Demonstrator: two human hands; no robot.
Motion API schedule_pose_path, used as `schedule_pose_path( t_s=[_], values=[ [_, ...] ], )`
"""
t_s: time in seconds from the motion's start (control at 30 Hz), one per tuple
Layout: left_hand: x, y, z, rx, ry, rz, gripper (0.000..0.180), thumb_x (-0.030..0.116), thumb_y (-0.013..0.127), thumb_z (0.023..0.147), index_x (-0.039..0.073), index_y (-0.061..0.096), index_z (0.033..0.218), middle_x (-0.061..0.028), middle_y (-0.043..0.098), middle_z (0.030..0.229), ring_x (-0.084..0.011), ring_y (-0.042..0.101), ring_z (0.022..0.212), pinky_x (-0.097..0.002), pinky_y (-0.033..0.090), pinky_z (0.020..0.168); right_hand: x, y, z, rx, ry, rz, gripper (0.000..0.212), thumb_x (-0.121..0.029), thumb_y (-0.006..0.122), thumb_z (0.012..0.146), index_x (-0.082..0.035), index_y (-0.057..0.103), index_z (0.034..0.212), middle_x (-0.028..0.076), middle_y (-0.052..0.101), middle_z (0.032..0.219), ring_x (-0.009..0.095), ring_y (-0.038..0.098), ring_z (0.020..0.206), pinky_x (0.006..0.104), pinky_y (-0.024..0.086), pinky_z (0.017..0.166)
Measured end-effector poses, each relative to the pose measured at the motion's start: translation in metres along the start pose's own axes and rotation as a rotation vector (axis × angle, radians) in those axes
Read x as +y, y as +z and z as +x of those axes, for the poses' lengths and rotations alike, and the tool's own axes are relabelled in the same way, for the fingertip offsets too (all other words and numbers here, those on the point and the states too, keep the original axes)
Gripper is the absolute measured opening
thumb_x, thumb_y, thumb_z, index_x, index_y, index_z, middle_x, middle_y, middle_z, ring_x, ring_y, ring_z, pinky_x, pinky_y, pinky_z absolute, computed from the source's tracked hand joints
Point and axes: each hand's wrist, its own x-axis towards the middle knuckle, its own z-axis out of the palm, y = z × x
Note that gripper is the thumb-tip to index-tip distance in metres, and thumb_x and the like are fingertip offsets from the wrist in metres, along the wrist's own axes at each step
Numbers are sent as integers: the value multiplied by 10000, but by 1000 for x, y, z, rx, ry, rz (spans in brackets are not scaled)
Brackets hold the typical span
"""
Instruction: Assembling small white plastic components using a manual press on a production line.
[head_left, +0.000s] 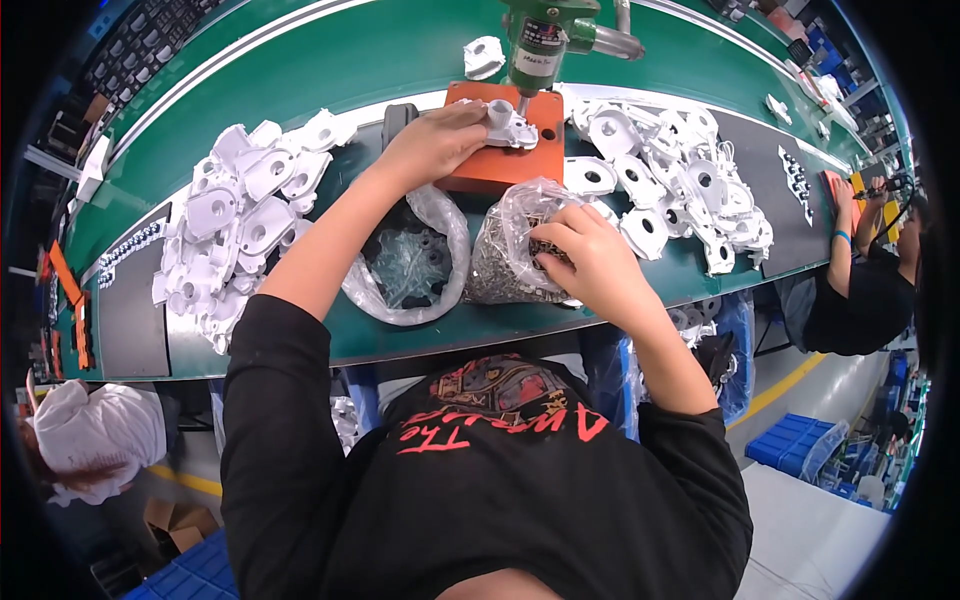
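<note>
My left hand point(437, 148) reaches forward and grips the near-left side of a white plastic housing point(513, 131), which rests on an orange fixture block point(485, 172). Over the block hangs a green press head point(537, 55), its thin metal tip close to the housing's right side. My right hand point(590, 252) is at the mouth of a clear plastic bag point(490, 265) full of small metal pieces. Its fingers are curled into the bag, fingertips among the pieces; what they pinch is hidden. Left of that bag is a round container point(408, 315) lined with clear plastic, small dark and greenish pieces inside.
White plastic housings lie heaped left point(240, 215) and right point(680, 180) on the green bench point(370, 345). One loose white housing point(484, 58) sits behind the block. A co-worker point(860, 290) is at the far right, another person point(105, 435) at the lower left. Blue crates point(790, 445) stand on the floor.
</note>
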Motion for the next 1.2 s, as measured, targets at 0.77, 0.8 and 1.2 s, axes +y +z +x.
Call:
schedule_pose_path(
  t_s=[0.77,0.8,1.2],
  values=[
    [81,-33,-104,-451,-541,-40,257,92,612,780,63,492,1006,-148,530,880,-335,608,806,-427,511,681,-7,1,15,15,26,-27,80,-52,657,742,-41,614,808,82,563,761,264,579,695,336,471,609],
    [82,-31,-105,-454,-541,-42,257,92,612,780,63,492,1006,-148,530,880,-335,608,806,-427,511,681,-6,1,15,17,46,25,73,-44,655,750,-33,613,808,81,561,751,253,574,666,322,465,594],
    [80,-26,-112,-384,-619,-59,260,49,581,764,50,455,991,-175,542,846,-371,599,757,-459,500,650,4,-14,11,12,374,610,66,14,479,878,25,531,917,94,651,851,113,620,696,243,465,613]
  ],
)
